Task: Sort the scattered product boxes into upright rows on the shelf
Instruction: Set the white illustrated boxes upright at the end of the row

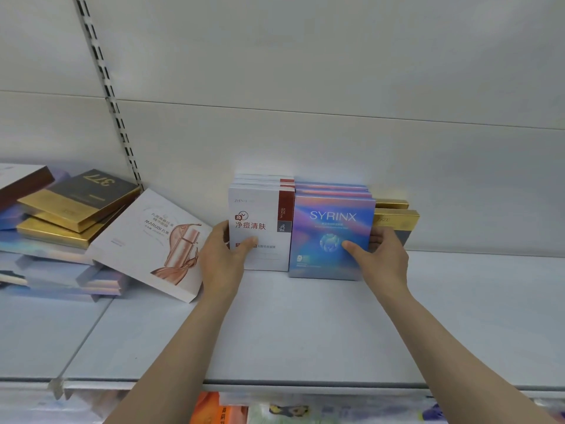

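Note:
On the white shelf (305, 325) two upright rows stand side by side against the back wall. A row of white boxes with a red stripe (266, 209) is on the left, and my left hand (223, 255) grips the left edge of its front box, thumb on the face. To its right stands a row of blue iridescent SYRINX boxes (331, 221). My right hand (380, 255) holds the right edge of the front SYRINX box, thumb on its face. Gold boxes (397, 217) stand behind my right hand.
A white MARUBI box (149, 240) leans tilted against a loose pile at the left. That pile holds gold boxes (58, 209), a dark box marked 377 (97, 185) and iridescent boxes (61, 270). A slotted upright (107, 96) runs up the back wall. Goods show on the shelf below (220, 408).

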